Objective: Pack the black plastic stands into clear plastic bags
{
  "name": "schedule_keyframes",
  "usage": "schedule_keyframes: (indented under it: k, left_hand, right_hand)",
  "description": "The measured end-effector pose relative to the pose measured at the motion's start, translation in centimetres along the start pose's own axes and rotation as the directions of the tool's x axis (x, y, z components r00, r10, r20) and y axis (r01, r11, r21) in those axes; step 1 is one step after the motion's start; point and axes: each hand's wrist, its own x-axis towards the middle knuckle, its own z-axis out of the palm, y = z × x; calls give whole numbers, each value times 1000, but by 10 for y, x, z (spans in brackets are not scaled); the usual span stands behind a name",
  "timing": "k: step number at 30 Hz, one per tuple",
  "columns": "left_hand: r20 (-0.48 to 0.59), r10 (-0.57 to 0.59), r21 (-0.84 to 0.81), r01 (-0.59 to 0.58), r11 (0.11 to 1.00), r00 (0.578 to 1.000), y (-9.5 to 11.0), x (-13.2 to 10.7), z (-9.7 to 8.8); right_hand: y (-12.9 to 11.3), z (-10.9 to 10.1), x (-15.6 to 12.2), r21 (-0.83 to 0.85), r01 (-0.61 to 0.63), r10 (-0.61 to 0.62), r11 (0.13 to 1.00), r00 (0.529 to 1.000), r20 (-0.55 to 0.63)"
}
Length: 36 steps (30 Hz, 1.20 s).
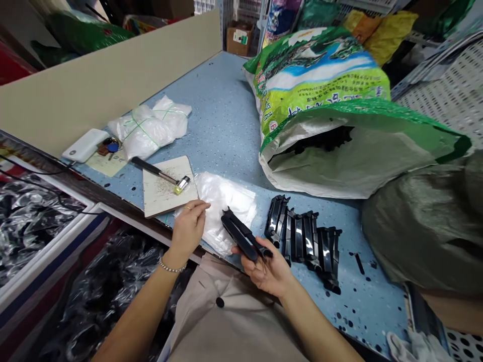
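Here, the right hand (264, 266) cradles a black plastic part (241, 234) in its curled fingers, while the left hand (187, 229) lies open on a clear plastic bag (222, 211) just beside it. A row of similar black parts (305, 241) sits right of the hands on the speckled blue worktop (226, 115); a small hammer (154, 170) rests on a white board (166, 201) to the left, and a green woven sack (320, 90) slumps upper right.

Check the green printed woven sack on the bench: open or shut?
Open. The green woven sack lies with its mouth gaping toward the bench, its pale lining showing and dark pieces visible inside.
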Motion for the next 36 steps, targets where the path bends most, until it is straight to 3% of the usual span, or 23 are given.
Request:
schedule_keyframes:
  k: [2, 5, 8, 10, 13, 17, 20, 22, 24, 26, 27, 30, 32, 34, 36]
  left_hand:
    - [-58, 68, 45, -66, 997, 996, 0, -3, -10]
    - [39, 103, 118, -107, 987, 994, 0, -5, -15]
    - [183, 12, 34, -19, 999, 983, 0, -2, -7]
    - [257, -49, -88, 74, 993, 965, 0, 1, 0]
    - [261, -97, -129, 135, 982, 960, 0, 5, 3]
    - [199, 0, 4, -1, 1000, 980, 9, 3, -4]
    - [285, 178, -5, -185, 983, 942, 30, -8, -9]
    - [380, 286, -75, -279, 958, 880, 45, -17, -13]
    - [446, 335, -145, -302, 942, 830, 54, -24, -17]
    - [471, 341, -190, -284, 940, 814, 55, -30, -23]
    - [468, 335, -206, -268, 941, 818, 53, -31, -26]
    - [356, 246, -207, -180, 962, 902, 38, -33, -35]
    - [252, 158, -168, -118, 979, 955, 28, -34, -36]
    - [170, 159, -78, -147, 986, 973, 23, -35, -34]
    - [109, 273, 18, -276, 961, 956, 27, -39, -28]
  right_hand:
    - [2, -2, 0, 8, 1, -1, 1000, 1000, -22]
    - [5, 5, -5, -36, 108, -110, 994, 992, -56]
    - [8, 14, -7, -112, 221, -219, 969, 975, 30]
    - [9, 17, -5, -132, 165, -153, 977, 984, 93]
    - [9, 14, -1, -90, 108, -104, 990, 994, 40]
    - [7, 14, 1, -118, 101, -100, 988, 995, 21]
    - [4, 20, 9, -194, 67, -71, 979, 997, -17]
    - [4, 26, 15, -328, 148, -193, 933, 975, -109]
    - [6, 33, 19, -557, 233, -378, 797, 912, -161]
    - [8, 39, 19, -712, 270, -501, 648, 855, -131]
    - [9, 40, 18, -721, 275, -499, 636, 859, -112]
    - [5, 39, 12, -487, 266, -315, 832, 949, -19]
    - [-1, 35, 8, -250, 240, -220, 938, 970, 105]
    - [-7, 32, 6, -106, 230, -208, 967, 960, 185]
    - [-10, 31, 7, -98, 207, -185, 973, 962, 199]
